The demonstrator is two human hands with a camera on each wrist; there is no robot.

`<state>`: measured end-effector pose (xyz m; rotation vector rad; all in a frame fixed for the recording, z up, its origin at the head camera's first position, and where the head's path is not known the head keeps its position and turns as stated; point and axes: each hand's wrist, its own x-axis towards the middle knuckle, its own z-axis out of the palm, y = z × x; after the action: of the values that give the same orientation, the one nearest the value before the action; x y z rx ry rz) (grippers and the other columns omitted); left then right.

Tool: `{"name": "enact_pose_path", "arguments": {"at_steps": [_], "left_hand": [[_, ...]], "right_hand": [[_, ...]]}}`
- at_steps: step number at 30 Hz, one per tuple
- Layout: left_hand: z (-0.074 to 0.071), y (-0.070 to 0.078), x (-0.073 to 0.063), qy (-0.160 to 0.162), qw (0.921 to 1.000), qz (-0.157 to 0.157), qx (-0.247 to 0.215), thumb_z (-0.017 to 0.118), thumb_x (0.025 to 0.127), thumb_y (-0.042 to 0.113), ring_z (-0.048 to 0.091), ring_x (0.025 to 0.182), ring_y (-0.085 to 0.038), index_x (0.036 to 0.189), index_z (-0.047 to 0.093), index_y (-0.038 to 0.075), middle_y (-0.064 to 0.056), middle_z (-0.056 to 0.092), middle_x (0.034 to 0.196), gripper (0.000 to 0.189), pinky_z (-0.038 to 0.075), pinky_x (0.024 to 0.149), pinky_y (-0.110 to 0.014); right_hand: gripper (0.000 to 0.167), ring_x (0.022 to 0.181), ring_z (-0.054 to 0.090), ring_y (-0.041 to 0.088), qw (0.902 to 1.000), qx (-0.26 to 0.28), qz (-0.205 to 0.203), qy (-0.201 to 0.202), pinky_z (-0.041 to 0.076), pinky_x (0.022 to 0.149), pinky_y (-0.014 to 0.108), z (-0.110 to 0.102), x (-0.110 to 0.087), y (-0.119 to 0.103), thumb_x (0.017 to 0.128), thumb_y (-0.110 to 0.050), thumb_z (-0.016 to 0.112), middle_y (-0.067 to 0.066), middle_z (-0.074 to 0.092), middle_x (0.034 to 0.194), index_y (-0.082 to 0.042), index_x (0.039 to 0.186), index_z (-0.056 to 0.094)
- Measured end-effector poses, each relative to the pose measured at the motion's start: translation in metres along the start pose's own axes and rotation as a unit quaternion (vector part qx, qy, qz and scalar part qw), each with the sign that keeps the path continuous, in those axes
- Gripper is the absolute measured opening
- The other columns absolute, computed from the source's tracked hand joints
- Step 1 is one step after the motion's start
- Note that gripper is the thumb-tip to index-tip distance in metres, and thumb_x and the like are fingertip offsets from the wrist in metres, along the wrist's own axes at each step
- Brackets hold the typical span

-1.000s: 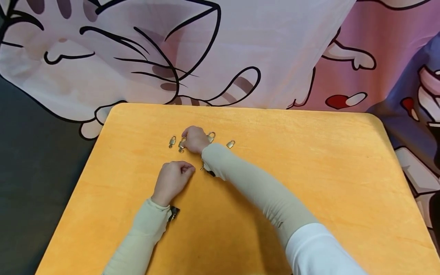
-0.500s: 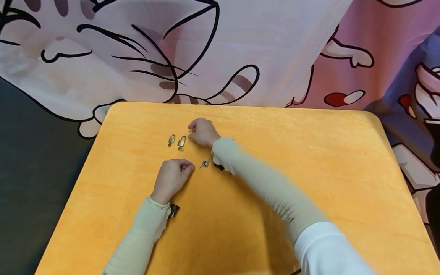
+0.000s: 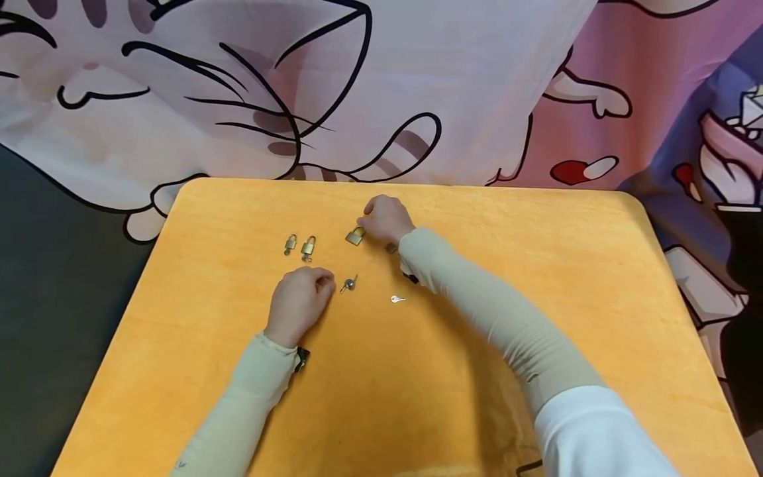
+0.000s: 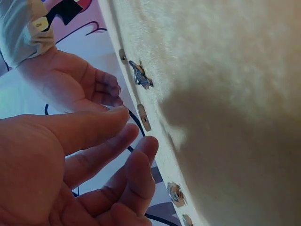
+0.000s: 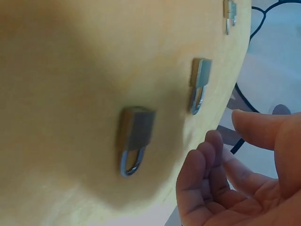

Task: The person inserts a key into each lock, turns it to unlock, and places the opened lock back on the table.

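My right hand (image 3: 386, 220) is over the back of the table, fingers loosely bent and holding nothing. Just beside its fingertips lies a brass padlock (image 3: 355, 236). Another padlock (image 3: 391, 248) is partly hidden under the wrist; the right wrist view shows these two padlocks (image 5: 136, 129) clear of the fingers. To the left are a small padlock (image 3: 290, 244) and a larger padlock (image 3: 308, 248), each with keys at its base. My left hand (image 3: 301, 301) rests on the table with relaxed fingers and nothing between them, near a pair of keys (image 3: 349, 284).
A single key (image 3: 398, 299) lies apart on the yellow table (image 3: 536, 265), in front of the right wrist. Behind the table's far edge hangs a cartoon-printed cloth (image 3: 477, 79). A dark cord (image 3: 528, 467) shows by the right sleeve at the bottom.
My right hand has moved right, away from the two left padlocks. A third padlock and the single key have come into sight. My left hand stays nearly still.
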<state>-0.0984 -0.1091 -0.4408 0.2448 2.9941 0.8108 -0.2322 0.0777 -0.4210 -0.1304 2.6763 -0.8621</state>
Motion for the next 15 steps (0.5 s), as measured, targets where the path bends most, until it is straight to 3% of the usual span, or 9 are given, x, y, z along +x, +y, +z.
{"name": "enact_pose_path", "arguments": {"at_steps": [7,11,15], "left_hand": [[0.007,0.015,0.007,-0.047,0.9968,0.024,0.06,0.08,0.088,0.03,0.066,0.085,-0.029,0.115,0.077,0.01,-0.011,0.07,0.1,0.034,0.054,0.072,-0.046],[0.013,0.025,0.012,-0.05,0.9935,0.038,0.095,0.083,0.085,0.031,0.064,0.078,-0.024,0.105,0.08,0.016,-0.006,0.068,0.093,0.026,0.054,0.065,-0.042],[0.016,0.031,0.014,-0.046,0.9942,0.028,0.093,0.084,0.083,0.023,0.063,0.071,-0.02,0.089,0.081,0.017,0.0,0.065,0.083,0.009,0.053,0.061,-0.039]], "right_hand": [[0.041,0.106,0.063,0.026,0.9993,-0.034,0.005,-0.014,0.051,0.091,0.037,0.007,-0.001,0.003,0.095,-0.04,0.069,0.007,0.069,0.12,-0.008,0.12,0.07],[0.042,0.101,0.064,0.025,0.9989,-0.044,0.007,-0.018,0.052,0.088,0.037,0.011,-0.003,0.001,0.091,-0.042,0.073,0.006,0.069,0.116,-0.008,0.116,0.07],[0.042,0.095,0.064,0.024,0.9985,-0.051,0.006,-0.019,0.053,0.083,0.037,0.015,-0.004,-0.001,0.087,-0.041,0.079,0.006,0.069,0.112,-0.009,0.113,0.07]]}}
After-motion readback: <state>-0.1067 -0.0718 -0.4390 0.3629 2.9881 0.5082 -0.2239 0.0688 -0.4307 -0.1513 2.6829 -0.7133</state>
